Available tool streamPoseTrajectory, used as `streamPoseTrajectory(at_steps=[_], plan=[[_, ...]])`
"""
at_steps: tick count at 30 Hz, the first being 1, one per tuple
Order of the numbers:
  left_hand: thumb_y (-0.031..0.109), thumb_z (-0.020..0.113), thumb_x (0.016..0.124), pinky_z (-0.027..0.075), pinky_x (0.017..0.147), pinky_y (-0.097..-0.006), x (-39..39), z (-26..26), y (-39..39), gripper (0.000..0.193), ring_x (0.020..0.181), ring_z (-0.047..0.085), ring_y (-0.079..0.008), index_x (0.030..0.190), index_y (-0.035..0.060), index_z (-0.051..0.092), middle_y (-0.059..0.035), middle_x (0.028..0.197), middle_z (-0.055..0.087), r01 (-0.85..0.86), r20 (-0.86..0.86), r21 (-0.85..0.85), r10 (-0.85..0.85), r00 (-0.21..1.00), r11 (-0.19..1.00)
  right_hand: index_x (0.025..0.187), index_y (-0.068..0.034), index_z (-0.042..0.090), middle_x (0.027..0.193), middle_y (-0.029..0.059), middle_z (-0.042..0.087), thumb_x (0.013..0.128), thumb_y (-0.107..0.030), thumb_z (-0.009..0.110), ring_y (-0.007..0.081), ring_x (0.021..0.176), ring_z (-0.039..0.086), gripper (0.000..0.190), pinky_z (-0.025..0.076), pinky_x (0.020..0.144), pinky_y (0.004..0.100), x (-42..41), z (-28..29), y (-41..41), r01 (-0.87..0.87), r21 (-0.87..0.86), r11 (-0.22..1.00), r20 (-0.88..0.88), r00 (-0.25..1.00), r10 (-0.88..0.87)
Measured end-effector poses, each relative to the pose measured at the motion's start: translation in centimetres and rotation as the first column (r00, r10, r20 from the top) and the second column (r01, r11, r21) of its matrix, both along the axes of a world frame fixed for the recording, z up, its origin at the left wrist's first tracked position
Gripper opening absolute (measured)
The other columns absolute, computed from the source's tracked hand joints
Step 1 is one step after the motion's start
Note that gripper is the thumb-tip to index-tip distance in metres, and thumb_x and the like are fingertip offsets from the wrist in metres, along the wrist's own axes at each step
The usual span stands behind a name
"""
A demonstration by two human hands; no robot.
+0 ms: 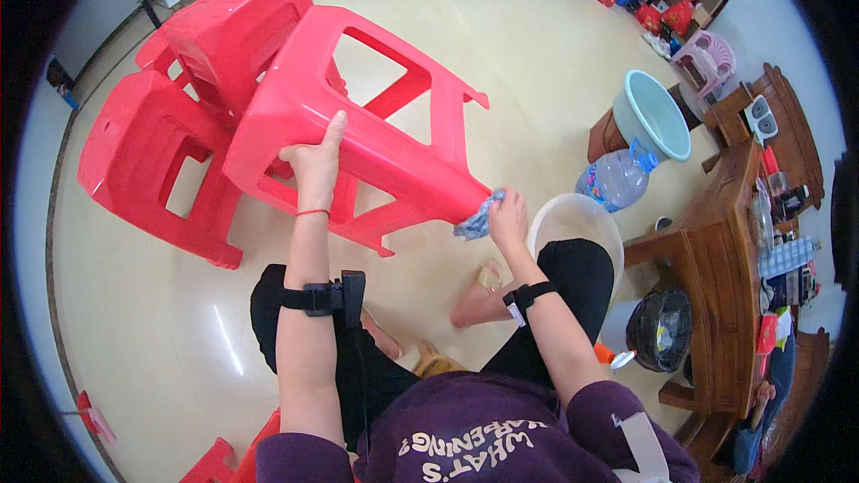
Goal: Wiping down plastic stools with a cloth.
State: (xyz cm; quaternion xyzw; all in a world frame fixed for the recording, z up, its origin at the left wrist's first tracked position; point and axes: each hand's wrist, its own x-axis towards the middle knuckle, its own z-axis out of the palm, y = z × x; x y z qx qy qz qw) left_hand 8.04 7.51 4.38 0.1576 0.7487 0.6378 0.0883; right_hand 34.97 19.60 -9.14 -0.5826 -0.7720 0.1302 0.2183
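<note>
A red plastic stool (396, 155) is held tilted on its side before me, its legs pointing right. My left hand (317, 164) grips it near the seat end, thumb on the outer face and fingers partly hidden in an opening. In my right hand (510, 218) is a bunched blue-grey cloth (475, 223), pressed around the foot end of one leg. Behind and left of this stool stand other red plastic stools, one at the left (134, 141) and one farther back (235, 33).
A whitish bucket (542, 221) stands by my right knee. Beyond it are a large plastic bottle (614, 178) and a light-blue basin (634, 104). A black-lined bin (661, 355) sits beside a wooden table (721, 282) on the right. More red plastic (209, 461) shows at lower left.
</note>
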Motion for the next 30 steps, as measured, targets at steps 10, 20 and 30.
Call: streamPoseTrajectory(at_steps=[10, 20, 30], plan=[[0.036, 0.079, 0.067, 0.034, 0.099, -0.0397, -2.3, -1.6, -1.0, 0.095, 0.114, 0.044, -0.0361, 0.123, -0.0171, 0.022, -0.0308, 0.123, 0.04, -0.053, -0.05, 0.033, 0.055, 0.997, 0.998, 0.097, 0.0, 0.05, 0.079, 0.0131, 0.059, 0.076, -0.021, 0.058, 0.0213, 0.073, 0.057, 0.031, 0.048, 0.064, 0.0359, 0.3, -8.3, -4.9, -0.346, -0.601, 0.72, -0.269, 0.936, 0.225], [0.055, 0.068, 0.071, 0.031, 0.101, -0.0419, -2.3, -1.0, -0.5, 0.102, 0.118, 0.041, -0.0394, 0.132, -0.0125, 0.023, -0.0311, 0.127, 0.039, -0.298, -0.051, 0.082, 0.303, 0.952, 0.951, 0.101, -0.001, 0.052, 0.079, 0.0128, 0.062, 0.071, -0.023, 0.065, 0.0206, 0.071, 0.06, 0.039, 0.049, 0.061, 0.035, -2.1, -8.8, -10.1, -0.341, -0.847, 0.407, -0.266, 0.936, 0.23], [0.054, 0.063, 0.076, 0.033, 0.1, -0.0332, -3.7, -0.9, -2.7, 0.099, 0.12, 0.044, -0.0287, 0.136, -0.0104, 0.019, -0.0271, 0.131, 0.041, -0.163, -0.011, 0.119, 0.165, 0.986, 0.98, 0.104, -0.004, 0.055, 0.086, 0.0083, 0.061, 0.072, -0.019, 0.064, 0.0188, 0.075, 0.059, 0.037, 0.049, 0.066, 0.0323, -4.8, -4.8, -12.8, -0.541, -0.778, 0.321, -0.469, 0.839, 0.278]])
